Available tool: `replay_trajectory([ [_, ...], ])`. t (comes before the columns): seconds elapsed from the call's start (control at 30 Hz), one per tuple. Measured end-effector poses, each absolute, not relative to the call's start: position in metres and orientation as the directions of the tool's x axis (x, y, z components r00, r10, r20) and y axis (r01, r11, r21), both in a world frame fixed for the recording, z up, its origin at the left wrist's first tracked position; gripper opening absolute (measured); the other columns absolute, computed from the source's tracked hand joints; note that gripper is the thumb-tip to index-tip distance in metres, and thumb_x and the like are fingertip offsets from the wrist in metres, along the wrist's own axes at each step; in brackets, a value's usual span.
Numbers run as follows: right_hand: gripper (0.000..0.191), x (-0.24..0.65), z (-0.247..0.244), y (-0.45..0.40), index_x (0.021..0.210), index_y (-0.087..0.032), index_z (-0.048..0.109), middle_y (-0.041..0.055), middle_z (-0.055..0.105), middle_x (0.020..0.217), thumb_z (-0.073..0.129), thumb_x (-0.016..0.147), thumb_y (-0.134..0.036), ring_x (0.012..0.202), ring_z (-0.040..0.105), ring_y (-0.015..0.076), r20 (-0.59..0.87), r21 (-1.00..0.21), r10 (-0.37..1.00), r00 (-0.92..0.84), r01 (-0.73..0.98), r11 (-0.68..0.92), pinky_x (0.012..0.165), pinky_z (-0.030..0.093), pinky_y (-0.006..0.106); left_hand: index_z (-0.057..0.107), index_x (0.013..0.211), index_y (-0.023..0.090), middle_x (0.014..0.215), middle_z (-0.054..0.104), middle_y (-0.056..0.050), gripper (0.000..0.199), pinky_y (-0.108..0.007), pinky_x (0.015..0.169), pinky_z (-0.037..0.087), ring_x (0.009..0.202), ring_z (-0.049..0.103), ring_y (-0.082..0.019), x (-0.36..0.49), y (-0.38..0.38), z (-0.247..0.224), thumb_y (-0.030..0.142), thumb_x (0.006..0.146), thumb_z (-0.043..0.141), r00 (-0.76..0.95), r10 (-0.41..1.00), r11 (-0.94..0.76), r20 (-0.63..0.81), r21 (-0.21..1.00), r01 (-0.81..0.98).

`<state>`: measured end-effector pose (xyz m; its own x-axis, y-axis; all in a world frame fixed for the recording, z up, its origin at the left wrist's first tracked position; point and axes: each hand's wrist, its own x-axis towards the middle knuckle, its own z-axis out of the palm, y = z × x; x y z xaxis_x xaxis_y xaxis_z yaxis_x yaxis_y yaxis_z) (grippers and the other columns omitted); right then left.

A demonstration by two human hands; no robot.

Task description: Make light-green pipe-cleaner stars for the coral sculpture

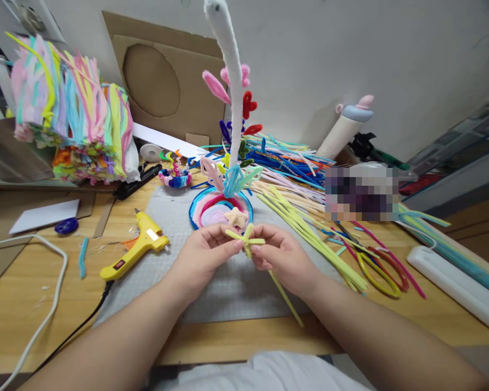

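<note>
Both hands meet over the grey cutting mat (212,296), holding a small yellow-green pipe-cleaner star (248,240) between them. My left hand (206,255) pinches the star from the left. On its other side my right hand (283,259) has its fingers closed on it, and a long yellow-green stem hangs down below that hand. Just behind the star lies a cream star (236,218) on a round base (250,209) ringed in blue, white and pink. From the base rises a tall white fuzzy stem (235,92) with coloured loops around it.
A yellow glue gun (134,247) lies on the left, beside a white cable (61,282). Yellow-green pipe cleaners (309,233), scissors (377,274) and a white power strip (452,288) are on the right. Bundled pipe cleaners (77,103) stand at the back left.
</note>
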<state>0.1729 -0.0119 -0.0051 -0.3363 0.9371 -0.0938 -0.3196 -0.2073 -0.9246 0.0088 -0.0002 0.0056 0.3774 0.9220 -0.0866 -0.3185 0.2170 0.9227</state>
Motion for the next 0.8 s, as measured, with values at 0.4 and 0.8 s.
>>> replay_trajectory([
  [0.4,0.02,0.1784,0.0049,-0.0071,0.079,-0.015,0.058,0.0004,0.06,0.06,0.059,0.076,-0.035,0.039,0.036,0.0043,-0.361,-0.767,0.734,-0.575,-0.264,-0.584,0.037,0.014,0.017,0.065,0.074,0.012,0.068,0.066,-0.005,0.014,-0.024,0.062,0.039,0.064,0.057,-0.014,0.0028,0.003,0.0075,0.026,0.073,0.068,0.583,0.763,0.468,-0.279,0.861,-0.199],
  [0.8,0.02,0.1712,0.0031,-0.0083,0.07,-0.016,0.053,-0.0052,0.051,0.052,0.062,0.075,-0.033,0.037,0.03,0.0029,-0.324,-0.882,0.856,-0.402,-0.199,-0.428,0.037,0.016,0.017,0.063,0.083,0.014,0.073,0.06,-0.002,0.02,-0.021,0.057,0.039,0.064,0.053,-0.01,0.0058,0.0023,0.0038,0.03,0.073,0.069,0.493,0.807,0.491,-0.324,0.832,-0.257],
])
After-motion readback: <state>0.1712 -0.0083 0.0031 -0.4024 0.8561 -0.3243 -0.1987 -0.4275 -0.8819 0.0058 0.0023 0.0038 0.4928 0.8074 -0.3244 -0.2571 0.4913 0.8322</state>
